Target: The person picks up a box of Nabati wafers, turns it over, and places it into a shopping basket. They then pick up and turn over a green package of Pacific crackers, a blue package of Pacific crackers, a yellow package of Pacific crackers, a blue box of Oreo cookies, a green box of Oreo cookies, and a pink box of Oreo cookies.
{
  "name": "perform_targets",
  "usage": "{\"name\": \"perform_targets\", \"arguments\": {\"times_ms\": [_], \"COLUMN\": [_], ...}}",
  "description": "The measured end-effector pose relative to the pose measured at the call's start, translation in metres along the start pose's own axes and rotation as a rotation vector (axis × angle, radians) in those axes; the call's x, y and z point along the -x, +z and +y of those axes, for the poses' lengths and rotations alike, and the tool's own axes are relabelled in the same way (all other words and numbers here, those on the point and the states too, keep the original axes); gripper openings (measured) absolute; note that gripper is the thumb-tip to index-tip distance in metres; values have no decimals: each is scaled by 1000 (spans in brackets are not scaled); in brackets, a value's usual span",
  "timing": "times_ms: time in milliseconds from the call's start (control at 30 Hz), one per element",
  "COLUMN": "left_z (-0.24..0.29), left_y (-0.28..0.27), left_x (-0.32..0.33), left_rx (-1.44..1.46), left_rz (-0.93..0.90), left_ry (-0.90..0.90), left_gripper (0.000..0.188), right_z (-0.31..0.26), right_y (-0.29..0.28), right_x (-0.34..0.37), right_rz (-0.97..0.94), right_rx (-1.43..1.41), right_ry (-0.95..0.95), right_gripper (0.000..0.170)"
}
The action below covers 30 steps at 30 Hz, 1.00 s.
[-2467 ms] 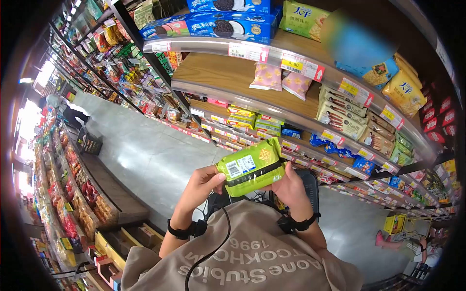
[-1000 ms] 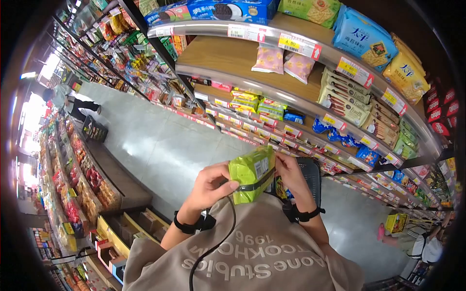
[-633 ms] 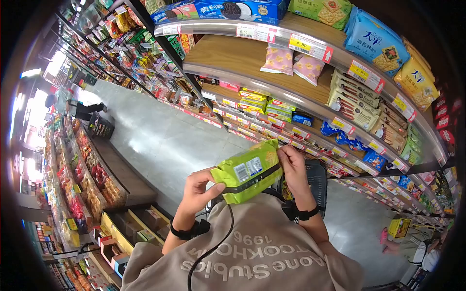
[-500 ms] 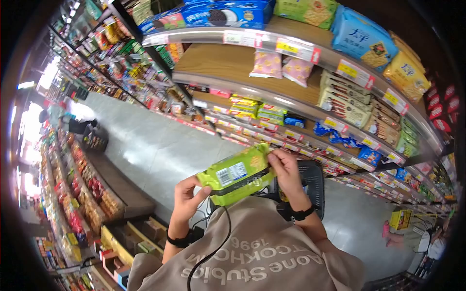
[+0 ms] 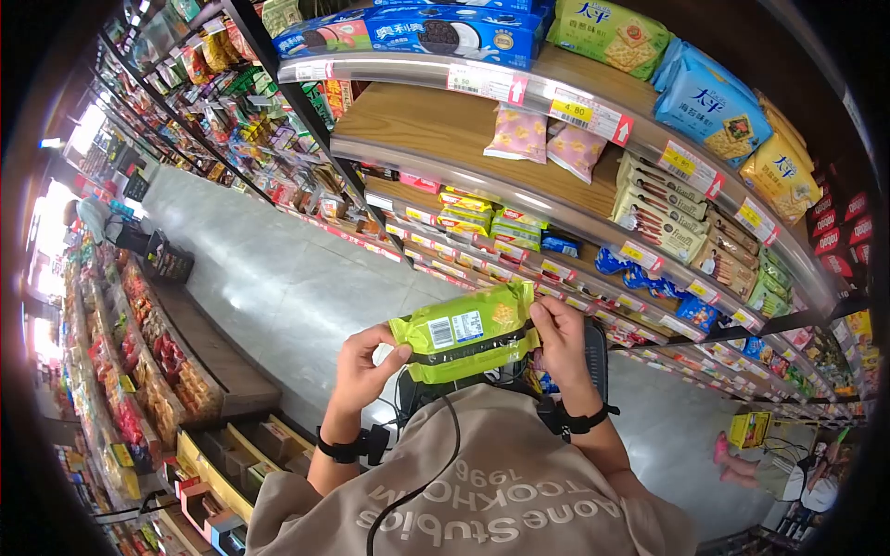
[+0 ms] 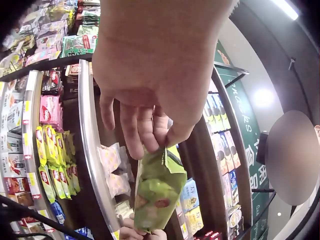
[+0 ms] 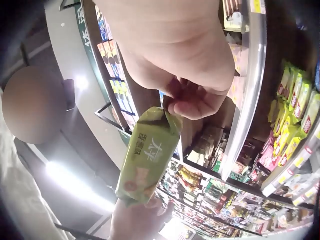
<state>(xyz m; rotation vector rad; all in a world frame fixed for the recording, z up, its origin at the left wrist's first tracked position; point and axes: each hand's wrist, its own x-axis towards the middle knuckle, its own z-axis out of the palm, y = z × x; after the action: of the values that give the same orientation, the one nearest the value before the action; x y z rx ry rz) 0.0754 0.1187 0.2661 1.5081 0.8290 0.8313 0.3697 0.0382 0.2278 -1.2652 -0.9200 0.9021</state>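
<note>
A green packet of crackers [image 5: 468, 334] is held in front of the chest, its back face with barcode and dark band turned up. The left hand [image 5: 363, 369] pinches one end seal between thumb and fingers. At the other end, the right hand [image 5: 564, 347] pinches the opposite seal. In the left wrist view, the packet [image 6: 161, 190] hangs from the fingertips of the left hand [image 6: 150, 75]. The right wrist view shows the printed front of the packet [image 7: 150, 155] beneath the right hand [image 7: 175, 55].
Shelves ahead carry blue cookie boxes [image 5: 454, 35], another green cracker packet [image 5: 609, 39], a blue packet [image 5: 709, 104] and pink bags [image 5: 517, 135]. A dark basket [image 5: 595, 361] is beside the right forearm. Bins of snacks [image 5: 153, 343] line the left, where another person [image 5: 97, 222] stands.
The packet was turned on its side about a second ago and is now back with its barcode face up, lying more level. Both hands still hold its ends.
</note>
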Motion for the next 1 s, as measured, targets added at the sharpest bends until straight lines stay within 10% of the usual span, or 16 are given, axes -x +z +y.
{"name": "perform_targets", "arguments": {"times_ms": [333, 567, 800, 1000], "left_z": [-3, 20, 41, 47], "left_y": [10, 43, 64, 89], "left_x": [-5, -21, -30, -27], "left_rx": [153, -287, -919, -795], "left_rz": [18, 122, -136, -164], "left_ry": [-41, 44, 387, 532], "left_gripper": [9, 16, 10, 14], "right_z": [11, 28, 10, 34], "right_y": [0, 3, 18, 14], "right_x": [-3, 3, 8, 7], "right_rz": [-93, -153, -491, -529], "right_rx": [-354, -233, -393, -692], "right_ry": [282, 264, 215, 235], "right_gripper": [17, 26, 67, 95]}}
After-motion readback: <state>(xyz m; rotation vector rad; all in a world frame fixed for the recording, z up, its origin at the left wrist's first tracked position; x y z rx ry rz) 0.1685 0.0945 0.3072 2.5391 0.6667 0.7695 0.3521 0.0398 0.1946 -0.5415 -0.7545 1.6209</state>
